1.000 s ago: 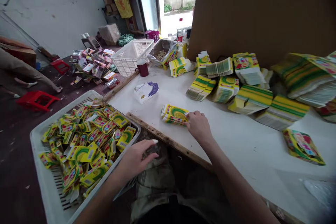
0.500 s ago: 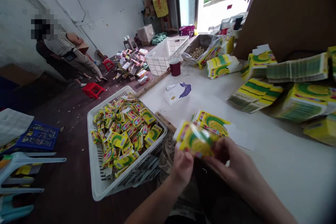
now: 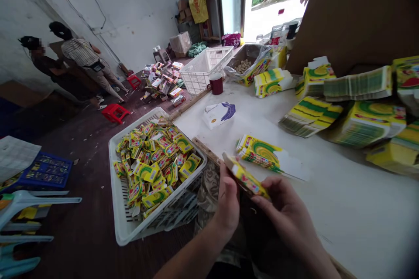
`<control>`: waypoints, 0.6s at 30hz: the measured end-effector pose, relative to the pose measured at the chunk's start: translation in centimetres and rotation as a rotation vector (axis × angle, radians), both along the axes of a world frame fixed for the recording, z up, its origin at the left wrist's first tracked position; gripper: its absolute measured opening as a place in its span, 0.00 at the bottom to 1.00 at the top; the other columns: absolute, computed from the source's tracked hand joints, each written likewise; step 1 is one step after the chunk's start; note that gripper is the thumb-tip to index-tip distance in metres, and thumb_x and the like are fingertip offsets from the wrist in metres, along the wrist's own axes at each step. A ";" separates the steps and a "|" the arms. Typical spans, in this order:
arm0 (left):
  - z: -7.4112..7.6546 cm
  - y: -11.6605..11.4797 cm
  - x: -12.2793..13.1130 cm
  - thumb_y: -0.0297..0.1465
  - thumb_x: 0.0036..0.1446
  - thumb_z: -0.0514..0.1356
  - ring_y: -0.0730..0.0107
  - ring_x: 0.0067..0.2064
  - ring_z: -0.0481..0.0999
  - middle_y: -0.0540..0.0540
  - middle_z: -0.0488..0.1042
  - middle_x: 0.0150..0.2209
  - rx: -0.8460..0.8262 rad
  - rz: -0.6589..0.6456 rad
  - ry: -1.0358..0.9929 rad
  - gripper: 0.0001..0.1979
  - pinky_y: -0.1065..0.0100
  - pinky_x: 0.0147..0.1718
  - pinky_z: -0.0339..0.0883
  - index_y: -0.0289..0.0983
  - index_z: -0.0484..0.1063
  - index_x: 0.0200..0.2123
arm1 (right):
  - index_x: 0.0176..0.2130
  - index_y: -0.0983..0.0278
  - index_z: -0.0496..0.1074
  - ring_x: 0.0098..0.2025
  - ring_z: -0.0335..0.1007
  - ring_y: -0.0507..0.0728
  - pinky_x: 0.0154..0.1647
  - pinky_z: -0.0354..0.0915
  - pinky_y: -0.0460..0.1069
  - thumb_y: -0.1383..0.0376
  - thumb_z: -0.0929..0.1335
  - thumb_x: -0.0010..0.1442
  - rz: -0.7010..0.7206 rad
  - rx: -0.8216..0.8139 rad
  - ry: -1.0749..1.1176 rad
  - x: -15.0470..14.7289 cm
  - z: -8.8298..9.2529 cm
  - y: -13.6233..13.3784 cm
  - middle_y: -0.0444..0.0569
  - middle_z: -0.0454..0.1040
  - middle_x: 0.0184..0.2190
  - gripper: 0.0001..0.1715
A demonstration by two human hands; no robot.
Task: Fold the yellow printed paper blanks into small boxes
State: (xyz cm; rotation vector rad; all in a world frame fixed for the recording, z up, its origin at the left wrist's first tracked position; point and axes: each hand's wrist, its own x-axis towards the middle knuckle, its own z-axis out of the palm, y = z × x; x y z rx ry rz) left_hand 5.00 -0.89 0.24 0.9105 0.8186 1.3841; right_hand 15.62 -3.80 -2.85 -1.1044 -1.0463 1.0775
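A small yellow and green carton is between my hands, above my lap at the table's edge. My left hand grips its left end, where a grey-brown flap stands up. On the opposite end, the fingers and thumb of my right hand are closed. Just beyond lies a stack of flat cartons of the same print on the white table. To my left, a white plastic crate holds a heap of yellow cartons. What is inside the held carton is hidden.
Bundles of flat cartons spread over the table's right side. A tissue pack, a dark red mug and an open box of small round pieces stand further back. Two people are by the left wall, near a red stool.
The held carton has turned from showing its broad face to showing its narrow side. My left hand has tilted with it. Beside the wall, a second person now shows more clearly.
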 end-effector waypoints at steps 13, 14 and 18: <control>5.2 1.7 -5.3 0.56 0.38 0.67 0.47 0.61 0.63 0.36 0.64 0.62 0.289 -0.402 0.769 0.52 0.54 0.59 0.57 0.38 0.58 0.63 | 0.45 0.52 0.75 0.40 0.71 0.56 0.48 0.61 0.52 0.64 0.66 0.64 -0.127 0.623 -0.884 5.7 0.2 -0.6 0.42 0.77 0.35 0.12; 5.4 1.7 -5.2 0.53 0.34 0.71 0.46 0.59 0.65 0.36 0.66 0.59 0.280 -0.497 0.921 0.52 0.53 0.58 0.58 0.37 0.60 0.61 | 0.46 0.51 0.74 0.44 0.71 0.57 0.55 0.57 0.54 0.63 0.65 0.64 -0.057 0.689 -0.932 5.6 0.2 -0.6 0.42 0.78 0.35 0.12; 4.5 1.4 -4.2 0.41 0.39 0.72 0.54 0.45 0.76 0.42 0.75 0.46 0.177 -0.594 1.180 0.44 0.59 0.45 0.70 0.36 0.60 0.58 | 0.57 0.49 0.66 0.61 0.60 0.63 0.67 0.41 0.62 0.61 0.67 0.62 -0.095 0.594 -0.827 4.7 -0.2 -0.9 0.45 0.72 0.54 0.24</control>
